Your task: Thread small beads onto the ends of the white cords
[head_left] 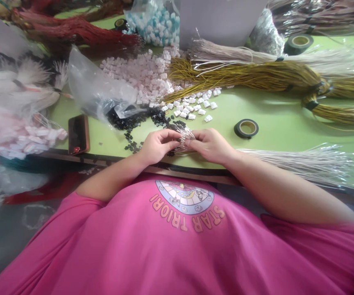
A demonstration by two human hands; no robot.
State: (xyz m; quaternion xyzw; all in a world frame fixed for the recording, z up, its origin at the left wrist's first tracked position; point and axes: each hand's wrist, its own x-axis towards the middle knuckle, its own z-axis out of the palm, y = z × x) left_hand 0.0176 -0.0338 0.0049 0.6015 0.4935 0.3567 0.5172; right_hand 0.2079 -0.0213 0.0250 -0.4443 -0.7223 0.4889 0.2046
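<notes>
A bundle of thin white wires (290,162) lies along the table's front edge, its metal-tipped end between my two hands. My right hand (209,144) is closed round the bundle near those tips. At the left side of the tips, my left hand (159,145) is pinched, thumb and forefinger together; anything between them is too small to make out. Small black connectors (158,116) lie just behind and left of my hands. Behind the tips are scattered white connectors (192,107).
A roll of black tape (246,128) lies right of my hands, a phone (78,134) at left. Yellow wires (257,76) stretch across the back right. A clear plastic bag (98,88) and a pinkish-white connector pile (140,73) stand behind left, with red wires (72,35) beyond.
</notes>
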